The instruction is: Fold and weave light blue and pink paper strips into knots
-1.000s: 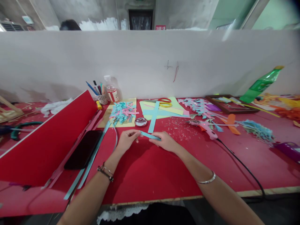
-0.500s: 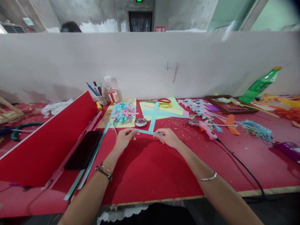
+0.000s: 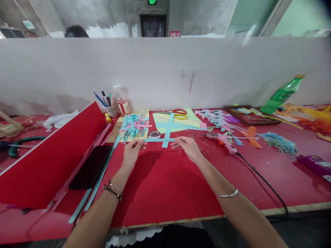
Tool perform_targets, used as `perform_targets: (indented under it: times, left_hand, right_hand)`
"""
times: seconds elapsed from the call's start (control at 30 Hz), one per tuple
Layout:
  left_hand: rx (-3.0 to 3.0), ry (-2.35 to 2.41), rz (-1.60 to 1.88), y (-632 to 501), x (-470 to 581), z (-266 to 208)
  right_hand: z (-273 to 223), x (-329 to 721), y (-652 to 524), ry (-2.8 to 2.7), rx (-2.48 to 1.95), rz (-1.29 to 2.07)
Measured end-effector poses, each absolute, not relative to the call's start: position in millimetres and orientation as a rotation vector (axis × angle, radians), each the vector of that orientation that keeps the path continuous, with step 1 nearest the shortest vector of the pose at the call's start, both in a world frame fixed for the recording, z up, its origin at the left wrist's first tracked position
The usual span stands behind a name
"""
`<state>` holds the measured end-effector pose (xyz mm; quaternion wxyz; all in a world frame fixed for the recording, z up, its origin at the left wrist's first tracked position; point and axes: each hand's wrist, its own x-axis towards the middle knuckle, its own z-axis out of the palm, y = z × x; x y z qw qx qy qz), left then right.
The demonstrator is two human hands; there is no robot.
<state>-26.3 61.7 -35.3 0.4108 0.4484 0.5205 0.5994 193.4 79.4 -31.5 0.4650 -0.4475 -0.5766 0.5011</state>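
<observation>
A narrow light-blue paper strip [image 3: 156, 140] is stretched level between my two hands. My left hand [image 3: 132, 151] pinches its left end, and my right hand [image 3: 188, 147] pinches the right end between thumb and forefinger. Behind it, a second blue paper strip [image 3: 169, 127] lies lengthwise on the red table [image 3: 160, 186], its near end showing below the held strip. Just past the held strip sits a small round tin [image 3: 154, 134], partly hidden by it. Scissors [image 3: 178, 113] with red and yellow handles rest on pastel paper sheets [image 3: 191, 121].
Left are a black phone [image 3: 90, 167], a red board [image 3: 59, 155], a pile of cut paper bits [image 3: 134, 124], a pen cup [image 3: 111, 111] and a bottle [image 3: 121, 101]. A pink glue gun [image 3: 226, 142] with its cord, a wooden tray [image 3: 253, 119] and a green bottle [image 3: 283, 94] are right.
Both hands have raised the held strip slightly away from me and pulled it straight, so it now crosses over the lying strip. The view has shifted a little.
</observation>
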Motion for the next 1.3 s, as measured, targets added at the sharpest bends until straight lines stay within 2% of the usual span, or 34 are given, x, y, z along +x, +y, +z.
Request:
perform_targets:
  times: [0.13, 0.53, 0.9, 1.3]
  left_hand:
    - [1.107, 1.304, 1.527, 61.9, -27.1, -34.8]
    - [1.038, 1.386, 1.462, 60.7, -25.3, -36.0]
    - [1.024, 1.353, 1.431, 58.2, -20.5, -37.0]
    - [1.096, 1.389, 1.328, 58.5, -22.2, -38.9]
  right_hand:
    - [-31.6, 192.9, 79.7, -1.498, -1.077, 1.164]
    - [-28.4, 197.5, 80.0, -1.938, -1.225, 0.607]
    - [-37.0, 209.9, 91.4, -1.949, -1.117, 0.929]
    - [-31.8, 218.1, 91.7, -1.980, -1.153, 0.929]
